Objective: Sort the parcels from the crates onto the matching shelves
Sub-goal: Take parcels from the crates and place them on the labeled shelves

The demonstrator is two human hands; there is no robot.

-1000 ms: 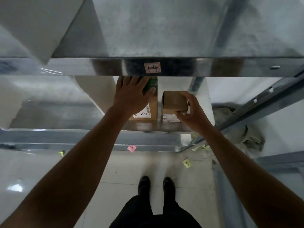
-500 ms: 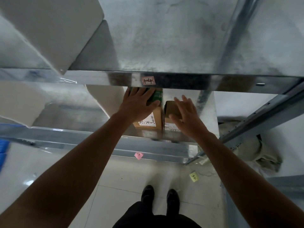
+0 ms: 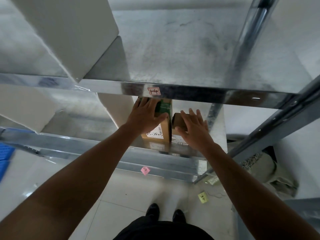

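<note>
Head camera view, looking down past two bare forearms at a galvanised metal shelf unit. Just above centre, at about 12 o'clock, the left hand (image 3: 147,116) lies flat with fingers spread on the top of a tall brown parcel (image 3: 163,129) that has green tape and a white label with handwriting. Touching that parcel at its 3 o'clock side stands a smaller brown box (image 3: 178,121), and the right hand (image 3: 194,129) rests open on it, palm down, fingers extended, gripping nothing. Both parcels sit on the lower shelf (image 3: 103,134). The front edge of the upper shelf (image 3: 190,94) (carrying a small pink tag (image 3: 154,91) with handwritten marks) crosses directly above the hands. A large pale carton (image 3: 69,32) fills the 10 o'clock corner. On the tiled floor (image 3: 121,205), a pink note (image 3: 145,170) lies near 6 o'clock, a yellow note (image 3: 203,197) toward 5 o'clock, and a blue crate (image 3: 5,153) shows at 9 o'clock.
</note>
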